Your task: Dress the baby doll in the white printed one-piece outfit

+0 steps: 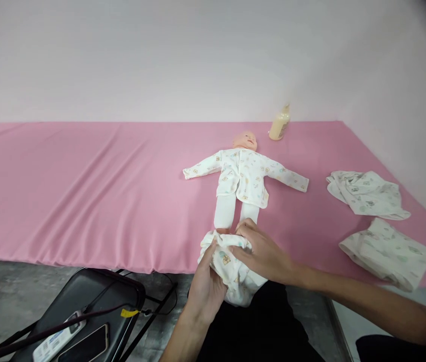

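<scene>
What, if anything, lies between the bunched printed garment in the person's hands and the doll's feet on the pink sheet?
Nothing visible. The bunched garment, held by the left hand and right hand, sits right at the doll's feet, with only bare pink sheet around. The folded clothes lie well off to the right.

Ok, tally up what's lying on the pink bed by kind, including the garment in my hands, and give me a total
Dolls: 1, the doll lying face up in a printed top
Bottles: 1, the bottle near the wall
Loose printed garments: 3, the bunched garment held by the left hand and right hand, the crumpled garment, and the folded garment
Total: 5
</scene>
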The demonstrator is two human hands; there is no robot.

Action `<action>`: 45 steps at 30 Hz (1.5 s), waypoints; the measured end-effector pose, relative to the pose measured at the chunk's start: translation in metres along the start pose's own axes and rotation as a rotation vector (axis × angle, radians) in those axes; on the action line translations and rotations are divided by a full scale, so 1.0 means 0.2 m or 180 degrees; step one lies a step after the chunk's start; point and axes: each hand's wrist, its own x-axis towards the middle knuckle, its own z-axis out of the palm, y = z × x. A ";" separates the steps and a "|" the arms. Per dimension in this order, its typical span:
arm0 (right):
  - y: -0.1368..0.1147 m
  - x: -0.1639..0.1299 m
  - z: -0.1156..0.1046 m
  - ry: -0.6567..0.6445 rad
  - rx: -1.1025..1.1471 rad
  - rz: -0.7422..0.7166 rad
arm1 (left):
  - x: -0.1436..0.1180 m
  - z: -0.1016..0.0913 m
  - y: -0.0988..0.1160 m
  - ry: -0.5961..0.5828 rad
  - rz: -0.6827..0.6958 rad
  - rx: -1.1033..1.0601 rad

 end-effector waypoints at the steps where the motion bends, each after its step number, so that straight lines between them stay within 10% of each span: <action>1: -0.01 -0.01 0.00 -0.0073 -0.0080 -0.0035 | 0.00 0.00 0.01 0.0014 0.0009 0.0022; 7: -0.07 -0.02 0.02 -0.0553 -0.0226 0.0071 | -0.01 0.00 0.02 0.0184 -0.0004 0.0216; 25: -0.05 -0.03 0.12 0.0051 -0.0780 -0.0448 | -0.04 0.02 -0.01 -0.0067 0.0261 0.0069; 34: 0.00 0.12 0.03 0.0781 0.0336 0.0504 | -0.04 0.02 -0.01 -0.0256 0.0207 -0.0417; 45: 0.02 0.11 -0.11 -0.1062 0.0394 0.0497 | 0.01 -0.02 0.01 -0.0296 0.0110 -0.0395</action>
